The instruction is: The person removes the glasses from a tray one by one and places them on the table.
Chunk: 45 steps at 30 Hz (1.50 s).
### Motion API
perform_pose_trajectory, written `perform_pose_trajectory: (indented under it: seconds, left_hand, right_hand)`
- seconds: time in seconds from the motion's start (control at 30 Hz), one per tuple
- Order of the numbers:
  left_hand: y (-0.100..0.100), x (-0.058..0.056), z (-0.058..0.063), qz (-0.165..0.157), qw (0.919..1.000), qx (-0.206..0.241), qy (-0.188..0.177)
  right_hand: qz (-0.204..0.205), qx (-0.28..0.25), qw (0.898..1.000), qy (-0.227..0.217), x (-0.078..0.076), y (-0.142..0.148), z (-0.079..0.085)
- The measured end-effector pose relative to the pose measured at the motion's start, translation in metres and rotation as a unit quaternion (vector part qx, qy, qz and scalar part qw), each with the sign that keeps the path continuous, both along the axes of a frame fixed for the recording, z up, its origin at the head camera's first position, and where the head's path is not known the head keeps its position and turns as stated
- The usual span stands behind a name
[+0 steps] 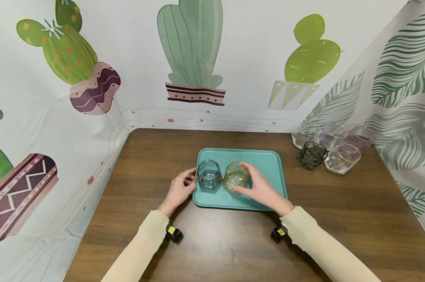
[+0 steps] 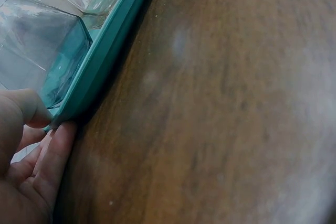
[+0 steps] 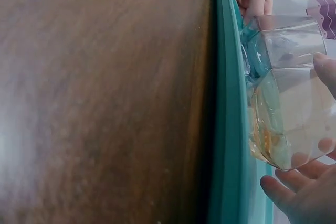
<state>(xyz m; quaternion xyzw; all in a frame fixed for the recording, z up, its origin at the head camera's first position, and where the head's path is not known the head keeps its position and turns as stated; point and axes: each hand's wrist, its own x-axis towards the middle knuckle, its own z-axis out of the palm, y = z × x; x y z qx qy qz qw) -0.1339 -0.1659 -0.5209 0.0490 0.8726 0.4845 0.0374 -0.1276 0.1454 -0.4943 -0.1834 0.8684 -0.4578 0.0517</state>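
Observation:
A teal rectangular tray (image 1: 266,166) lies on the wooden table. On its left part stands a blue-grey drinking glass (image 1: 209,177), with an amber-tinted glass (image 1: 236,178) upright close beside it. My left hand (image 1: 178,192) pinches the tray's left edge near the front corner, thumb over the rim (image 2: 86,80) and fingers under it. Over the tray, my right hand (image 1: 263,190) holds the amber glass between thumb and fingers. From the right wrist, the thumb and fingertips (image 3: 278,195) show around the amber glass, which overlaps the blue-grey one.
Several more glasses stand at the back right of the table: a dark wavy one (image 1: 311,155), a clear gold-rimmed one (image 1: 342,158) and a purple one (image 1: 361,138) among them. Printed cloth (image 1: 247,78) hangs behind the table (image 1: 212,243).

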Motion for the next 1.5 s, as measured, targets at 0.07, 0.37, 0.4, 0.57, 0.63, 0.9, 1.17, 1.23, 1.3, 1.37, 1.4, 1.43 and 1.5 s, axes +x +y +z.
perform_pose_trajectory:
  seconds: [0.07, 0.37, 0.4, 0.57, 0.63, 0.9, 1.17, 1.23, 1.3, 1.37, 1.4, 1.43, 1.5]
  left_hand:
    - [0.000, 0.000, 0.000, 0.000, 1.0000, -0.001, 0.003]
    - [0.000, 0.001, -0.002, -0.002, 0.9997, -0.011, 0.022]
    - [0.000, 0.001, -0.002, -0.002, 0.9997, -0.011, 0.022]
    - [-0.001, 0.002, -0.002, 0.002, 0.9997, -0.010, 0.021]
    - [-0.001, 0.001, -0.002, 0.003, 0.9997, -0.009, 0.021]
    - [-0.001, 0.001, -0.002, 0.005, 0.9997, -0.011, 0.021]
    - [-0.002, 0.001, -0.003, 0.005, 0.9997, -0.011, 0.023]
    - [-0.002, 0.001, -0.003, 0.005, 0.9997, -0.011, 0.022]
    - [-0.002, 0.001, -0.003, 0.004, 0.9997, -0.012, 0.020]
    - [-0.002, 0.000, -0.003, 0.003, 0.9998, -0.012, 0.017]
    - [-0.002, 0.000, -0.003, 0.002, 0.9998, -0.011, 0.016]
    - [-0.001, 0.000, -0.003, 0.001, 0.9998, -0.011, 0.018]
    - [-0.001, -0.001, -0.003, 0.000, 0.9997, -0.011, 0.020]
  right_hand:
    - [0.001, -0.007, 1.000, -0.002, 0.000, -0.001, -0.001]
    - [-0.004, -0.038, 0.999, 0.007, 0.003, -0.002, -0.004]
    - [-0.005, -0.042, 0.999, 0.007, 0.003, -0.002, -0.004]
    - [-0.011, -0.054, 0.999, 0.002, 0.007, 0.001, -0.005]
    - [-0.015, -0.055, 0.998, -0.002, 0.008, 0.003, -0.005]
    - [-0.020, -0.068, 0.997, -0.004, 0.018, 0.014, -0.001]
    - [-0.024, -0.058, 0.998, 0.011, 0.029, 0.032, 0.012]
    - [-0.030, -0.048, 0.998, 0.017, 0.032, 0.038, 0.015]
    - [-0.038, -0.040, 0.998, 0.022, 0.035, 0.043, 0.017]
    - [-0.046, -0.033, 0.998, 0.024, 0.038, 0.050, 0.019]
    - [-0.050, -0.029, 0.998, 0.026, 0.040, 0.054, 0.020]
    - [-0.056, -0.024, 0.998, 0.027, 0.041, 0.057, 0.021]
    - [-0.066, -0.015, 0.997, 0.028, 0.044, 0.065, 0.024]
